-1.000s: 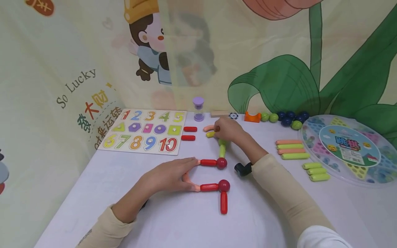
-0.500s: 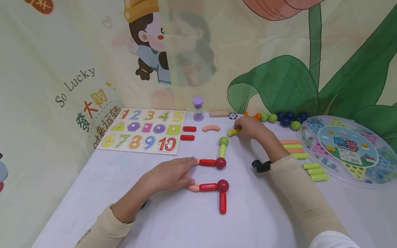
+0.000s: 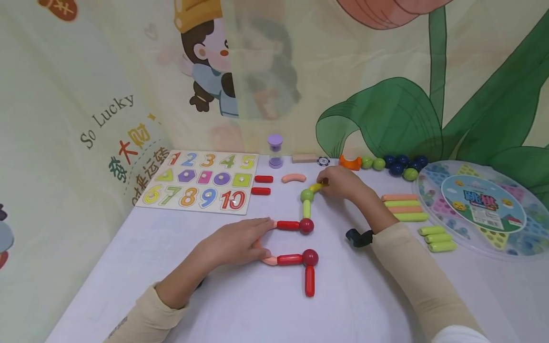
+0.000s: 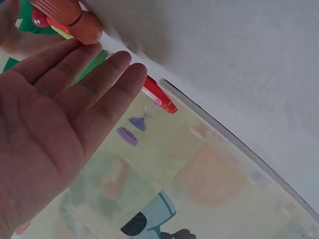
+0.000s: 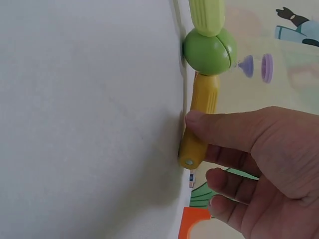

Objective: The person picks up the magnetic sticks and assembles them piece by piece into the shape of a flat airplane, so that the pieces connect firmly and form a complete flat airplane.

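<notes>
The right hand (image 3: 345,183) pinches a yellow, gently curved plastic rod (image 5: 205,92) between thumb and fingers, its far end touching a glossy green ball (image 5: 209,52). From that ball, a straight light-green rod (image 3: 306,209) runs to a dark red ball (image 3: 306,226), which joins a straight red rod (image 3: 288,225). The left hand (image 3: 233,242) lies with fingers extended over curved peach rods (image 3: 270,260), touching them without gripping. Behind the green ball, a loose curved peach piece (image 3: 293,177) rests on the white-covered counter (image 3: 343,300), near a purple-capped hourglass (image 3: 275,151).
</notes>
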Available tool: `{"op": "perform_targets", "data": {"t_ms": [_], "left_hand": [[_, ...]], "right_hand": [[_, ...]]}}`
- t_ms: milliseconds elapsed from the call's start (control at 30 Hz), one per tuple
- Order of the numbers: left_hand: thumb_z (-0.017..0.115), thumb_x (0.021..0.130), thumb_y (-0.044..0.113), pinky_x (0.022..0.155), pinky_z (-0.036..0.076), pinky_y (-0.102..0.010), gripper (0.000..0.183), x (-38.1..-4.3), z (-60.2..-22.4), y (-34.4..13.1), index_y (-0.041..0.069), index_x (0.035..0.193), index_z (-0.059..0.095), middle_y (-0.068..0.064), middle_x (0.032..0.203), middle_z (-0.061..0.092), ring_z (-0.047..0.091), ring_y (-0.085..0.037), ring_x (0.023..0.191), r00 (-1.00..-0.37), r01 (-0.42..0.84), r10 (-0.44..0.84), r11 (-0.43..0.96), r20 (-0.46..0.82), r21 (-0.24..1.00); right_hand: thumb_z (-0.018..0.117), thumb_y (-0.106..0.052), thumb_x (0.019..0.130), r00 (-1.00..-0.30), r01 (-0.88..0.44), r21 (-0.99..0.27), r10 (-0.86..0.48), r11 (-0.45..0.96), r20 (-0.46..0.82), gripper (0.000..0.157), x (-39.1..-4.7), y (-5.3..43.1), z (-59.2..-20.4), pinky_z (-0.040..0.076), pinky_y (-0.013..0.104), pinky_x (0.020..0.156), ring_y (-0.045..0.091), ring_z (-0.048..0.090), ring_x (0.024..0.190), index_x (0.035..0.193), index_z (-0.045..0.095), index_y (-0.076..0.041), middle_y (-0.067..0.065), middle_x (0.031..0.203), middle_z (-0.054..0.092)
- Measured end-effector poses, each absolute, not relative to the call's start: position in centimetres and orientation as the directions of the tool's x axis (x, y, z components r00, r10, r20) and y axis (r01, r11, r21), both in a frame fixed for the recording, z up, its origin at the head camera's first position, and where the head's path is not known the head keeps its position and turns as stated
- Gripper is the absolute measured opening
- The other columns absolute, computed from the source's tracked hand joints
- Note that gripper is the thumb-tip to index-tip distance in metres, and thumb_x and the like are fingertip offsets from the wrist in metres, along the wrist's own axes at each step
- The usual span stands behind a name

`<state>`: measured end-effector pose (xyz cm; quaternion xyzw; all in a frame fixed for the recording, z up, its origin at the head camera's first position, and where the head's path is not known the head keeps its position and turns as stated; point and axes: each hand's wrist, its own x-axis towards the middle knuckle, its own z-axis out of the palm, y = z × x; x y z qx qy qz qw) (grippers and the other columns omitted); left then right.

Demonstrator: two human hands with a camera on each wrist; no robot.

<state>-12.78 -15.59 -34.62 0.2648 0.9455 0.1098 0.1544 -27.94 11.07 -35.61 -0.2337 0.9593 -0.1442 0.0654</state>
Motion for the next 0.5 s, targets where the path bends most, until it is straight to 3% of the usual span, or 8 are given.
{"op": "perform_targets", "data": {"t_ms": [367,500], "left_hand": [[0.06,0.084,0.04,0.096,0.036,-0.038,0.062,-12.7,-34.8,-15.4,0.017,0.137,0.04,0.001,0.138,0.04,0.034,-0.015,0.127,-0.831,0.477,0.521,0.847,-0.195,0.233],[0.061,0.083,0.04,0.096,0.037,-0.039,0.063,-12.7,-34.7,-15.3,0.018,0.138,0.04,0.001,0.139,0.039,0.034,-0.015,0.127,-0.831,0.478,0.521,0.848,-0.196,0.228]], "right_hand": [[0.066,-0.011,0.081,-0.92,-0.346,-0.37,-0.39,0.862,-0.048,0.026,-28.6,13.1,-34.6,0.047,0.041,0.078,0.027,0.052,0.092,0.107,0.064,-0.006,0.012,0.101,0.059],[0.058,-0.008,0.084,-0.976,-0.22,-0.353,-0.201,0.91,0.09,0.026,-28.7,17.6,-33.2,0.044,0.049,0.077,0.035,0.051,0.093,0.108,0.062,-0.001,0.019,0.105,0.058]]}}
